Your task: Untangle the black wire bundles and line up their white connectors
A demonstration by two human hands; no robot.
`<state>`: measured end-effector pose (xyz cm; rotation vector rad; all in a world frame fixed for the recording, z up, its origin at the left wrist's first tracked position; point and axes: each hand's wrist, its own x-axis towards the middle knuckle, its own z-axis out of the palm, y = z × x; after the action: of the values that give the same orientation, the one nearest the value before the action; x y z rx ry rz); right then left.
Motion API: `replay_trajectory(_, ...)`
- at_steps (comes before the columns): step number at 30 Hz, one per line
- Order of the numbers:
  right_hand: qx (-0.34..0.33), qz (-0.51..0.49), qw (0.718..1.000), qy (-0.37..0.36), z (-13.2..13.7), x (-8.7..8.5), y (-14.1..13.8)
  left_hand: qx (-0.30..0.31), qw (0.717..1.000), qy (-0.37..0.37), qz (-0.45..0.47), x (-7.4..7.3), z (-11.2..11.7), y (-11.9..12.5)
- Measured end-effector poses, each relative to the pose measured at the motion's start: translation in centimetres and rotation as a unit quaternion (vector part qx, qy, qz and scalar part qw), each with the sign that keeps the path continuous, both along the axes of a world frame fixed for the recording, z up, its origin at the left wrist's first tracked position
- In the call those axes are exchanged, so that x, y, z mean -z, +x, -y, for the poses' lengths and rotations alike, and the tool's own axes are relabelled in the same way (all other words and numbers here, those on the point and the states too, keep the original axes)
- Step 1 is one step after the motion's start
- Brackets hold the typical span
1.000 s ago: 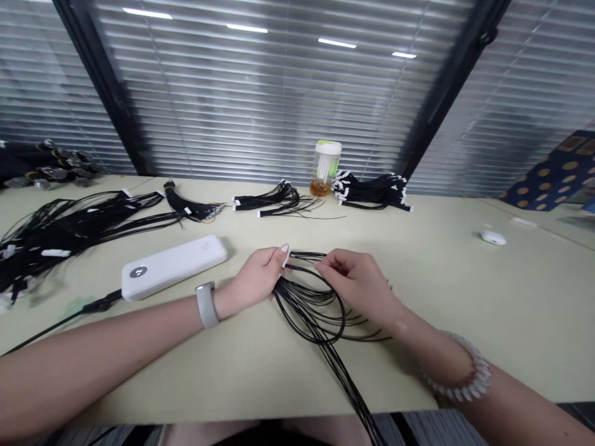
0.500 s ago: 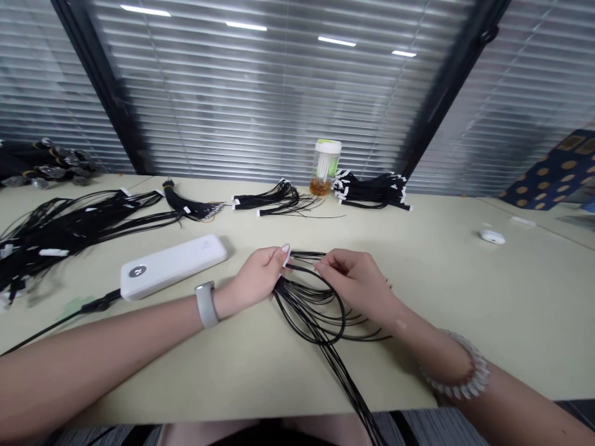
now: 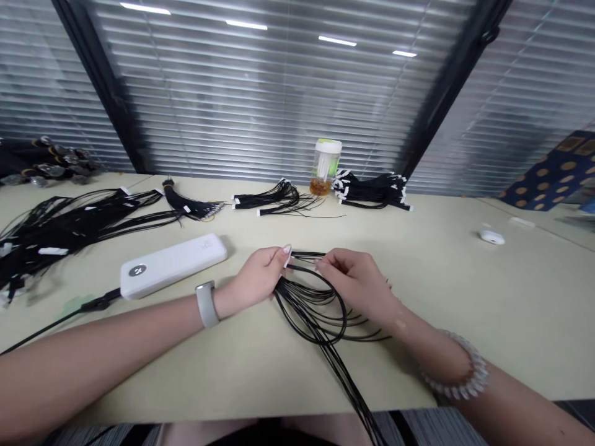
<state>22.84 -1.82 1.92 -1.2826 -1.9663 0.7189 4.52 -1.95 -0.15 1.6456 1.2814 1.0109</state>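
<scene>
My left hand (image 3: 260,275) is closed round a bunch of thin black cords (image 3: 316,310) that loops on the pale table (image 3: 465,297) and trails off its front edge. A small white tag shows at my left fingertips. My right hand (image 3: 356,282) is curled beside it, fingers pinching the top of the same loop of cords. A grey band sits on my left wrist and a clear beaded bracelet on my right.
A white power bank (image 3: 171,265) with a black cable lies left of my hands. A large spread of black cords (image 3: 69,226) covers the far left. Smaller tagged bundles (image 3: 372,189) and a clear jar with a green lid (image 3: 325,167) stand at the back by the blinds. A small white object (image 3: 491,236) lies at right.
</scene>
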Motion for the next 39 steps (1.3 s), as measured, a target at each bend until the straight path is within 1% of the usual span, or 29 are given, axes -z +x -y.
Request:
replay_trajectory(5,0.003,-0.011,1.0,-0.013,-0.1,0.1,-0.1,0.006,1.0,0.006,-0.01,0.1,0.0,-0.1)
replay_trajectory(10,-0.032,-0.008,0.999,-0.029,-0.2,0.2,-0.2,0.01,1.0,0.018,-0.019,0.2,0.1,0.0)
replay_trajectory(13,-0.037,0.003,0.999,-0.031,-0.3,0.2,-0.1,0.01,0.999,0.023,-0.028,0.1,0.2,0.0)
replay_trajectory(16,-0.047,0.014,0.999,-0.006,-0.2,0.3,-0.2,0.01,0.998,0.041,-0.052,0.0,0.2,0.1)
replay_trajectory(21,-0.085,0.03,0.995,0.035,0.0,0.8,-0.6,0.033,0.986,0.119,-0.109,0.1,0.1,0.0)
replay_trajectory(28,-0.076,0.043,0.994,0.073,-0.1,1.2,-1.0,0.051,0.982,0.132,-0.126,0.0,0.2,0.0)
replay_trajectory(31,-0.075,0.042,0.994,0.074,-0.2,1.1,-0.9,0.04,0.983,0.127,-0.127,0.0,0.2,0.0)
replay_trajectory(34,-0.078,0.04,0.994,0.058,-0.6,0.8,-0.5,0.019,0.988,0.108,-0.108,0.0,0.0,0.0)
replay_trajectory(37,-0.055,0.067,0.995,0.051,-1.2,0.5,0.4,0.0,0.997,0.053,-0.058,0.1,0.0,0.0)
replay_trajectory(39,-0.023,0.105,0.99,0.086,-1.4,0.5,1.0,-0.017,1.0,0.018,-0.014,0.1,-0.1,0.0)
